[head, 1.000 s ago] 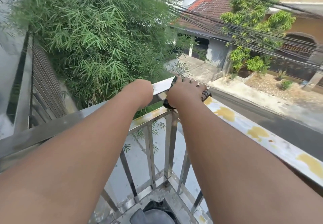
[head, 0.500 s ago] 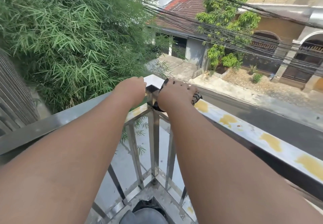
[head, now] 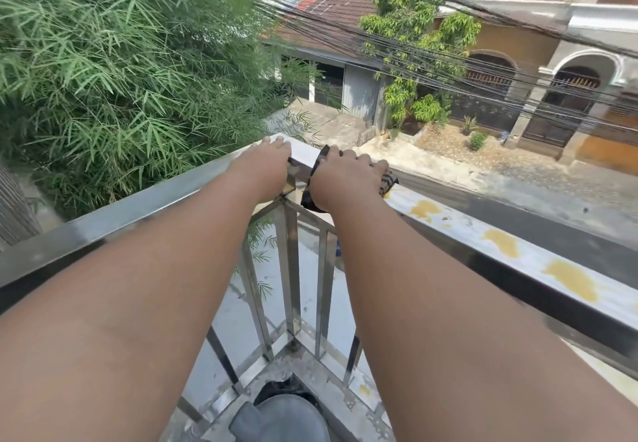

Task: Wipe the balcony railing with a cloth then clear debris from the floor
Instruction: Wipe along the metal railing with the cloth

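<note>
Pressing the dark cloth (head: 386, 183) flat onto the railing (head: 483, 238) just right of the corner at frame centre, our right hand (head: 345, 174) curls closed over it. Our left hand (head: 267, 162) grips the corner itself, holding nothing else. The yellow stains (head: 569, 279) run along the rail toward the lower right, on our right hand's side.

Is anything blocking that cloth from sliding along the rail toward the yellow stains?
Nothing visible does. The right hand presses the cloth on the railing near the corner, and the rail top from there to the yellow stains lies bare. The left hand rests on the other side.
</note>
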